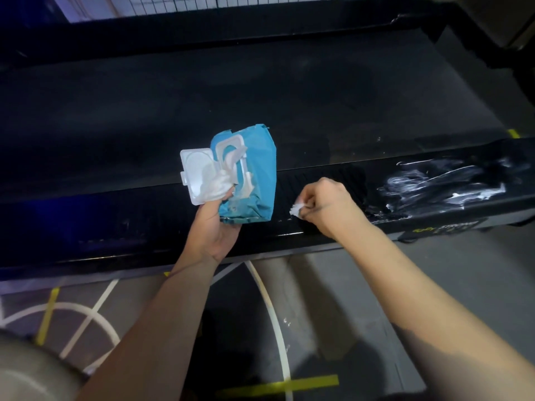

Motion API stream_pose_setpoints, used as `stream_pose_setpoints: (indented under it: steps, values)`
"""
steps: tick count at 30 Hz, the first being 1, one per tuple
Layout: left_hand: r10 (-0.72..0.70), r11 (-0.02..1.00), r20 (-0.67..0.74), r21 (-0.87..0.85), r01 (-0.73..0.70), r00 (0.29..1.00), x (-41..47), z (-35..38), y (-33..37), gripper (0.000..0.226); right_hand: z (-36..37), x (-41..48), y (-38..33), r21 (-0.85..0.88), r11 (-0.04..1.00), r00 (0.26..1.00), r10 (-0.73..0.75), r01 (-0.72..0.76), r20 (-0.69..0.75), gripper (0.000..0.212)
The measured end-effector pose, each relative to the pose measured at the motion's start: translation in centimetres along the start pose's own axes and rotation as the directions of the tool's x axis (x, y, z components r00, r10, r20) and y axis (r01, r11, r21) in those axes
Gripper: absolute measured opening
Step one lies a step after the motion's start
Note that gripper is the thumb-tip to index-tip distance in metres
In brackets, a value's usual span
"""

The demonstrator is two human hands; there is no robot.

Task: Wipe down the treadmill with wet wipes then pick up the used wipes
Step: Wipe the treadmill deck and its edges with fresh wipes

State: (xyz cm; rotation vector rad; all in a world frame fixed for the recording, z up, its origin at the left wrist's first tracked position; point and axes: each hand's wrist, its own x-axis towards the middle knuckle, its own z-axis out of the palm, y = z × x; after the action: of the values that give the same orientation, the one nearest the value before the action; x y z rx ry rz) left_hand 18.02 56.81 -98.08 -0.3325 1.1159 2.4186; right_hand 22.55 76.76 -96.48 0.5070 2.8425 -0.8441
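Left hand (215, 224) gripping crumpled blue plastic wet-wipe pack (252, 180) (white flip lid open), right hand (321, 205) pinching small white wipe scrap (296, 210) on black treadmill side rail (333, 175), fingertips hidden.

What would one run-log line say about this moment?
left hand: holds blue plastic wipes pack, white lid open | right hand: pinches small white wipe scrap at black treadmill side rail | white smears farther right

Both arms are bare from hand to frame edge: the left arm (162, 314) shows at 7 o'clock, the right arm (419, 299) at 4 o'clock. A thin dark smudge (317, 209) marks the right hand (335, 204) by its thumb
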Motion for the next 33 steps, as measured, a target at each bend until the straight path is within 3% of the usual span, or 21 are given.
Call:
stream_pose_setpoints:
  steps: [3,5,8,11,14,16,19,23,26,30,33]
  values:
    - [0.0,1.0,0.002,-0.004,0.0,1.0,0.0,0.0,0.0,0.045,-1.6,-0.6,0.2,-0.049,0.99,0.97,0.137,-0.129,0.2,0.01]
    - [-0.005,1.0,-0.009,-0.017,0.005,1.0,0.0,-0.1,0.1,0.046,-2.5,-1.1,0.8,0.004,0.986,0.955,0.16,-0.166,0.249,0.009]
    - [-0.013,0.999,-0.012,-0.029,0.012,1.0,0.2,-0.2,0.0,0.041,-3.4,-1.0,2.3,0.313,0.921,0.973,0.226,-0.23,0.05,0.011]
    - [-0.009,1.0,0.0,-0.023,0.009,1.0,0.4,-0.4,-0.1,0.035,-2.7,-0.8,2.4,0.4,0.897,0.965,0.244,-0.186,-0.098,0.01]
    - [-0.005,1.0,-0.004,-0.027,0.005,1.0,0.5,-0.4,-0.1,0.04,-0.9,-1.0,1.6,0.353,0.93,0.986,0.144,-0.106,-0.084,0.01]
    - [0.001,1.0,-0.002,-0.023,-0.001,1.0,0.5,-0.4,-0.1,0.044,0.2,-1.0,1.3,0.257,0.966,0.986,0.074,-0.032,-0.152,0.011]
    - [0.002,1.0,-0.004,0.004,-0.002,1.0,0.6,-0.3,-0.2,0.035,1.3,-0.9,0.4,0.123,0.99,0.98,-0.042,0.067,-0.197,0.008]
    - [0.003,1.0,-0.027,-0.007,-0.003,1.0,0.6,-0.2,-0.1,0.044,0.2,-1.1,-0.2,0.086,0.994,0.998,0.059,-0.06,0.02,0.008]
    - [0.014,1.0,-0.032,-0.023,-0.015,0.999,0.5,0.1,-0.2,0.052,0.4,-1.3,-0.4,0.224,0.973,0.998,0.056,-0.046,-0.039,0.008]
    - [0.003,0.999,-0.036,-0.052,-0.005,0.999,0.4,0.1,-0.3,0.04,1.4,-1.2,-0.8,0.222,0.975,0.995,0.044,-0.023,-0.091,0.009]
    - [0.0,0.999,-0.031,-0.048,-0.002,1.0,0.3,0.0,-0.4,0.037,1.0,-1.1,-1.3,0.207,0.974,0.994,0.102,-0.093,-0.031,0.011]
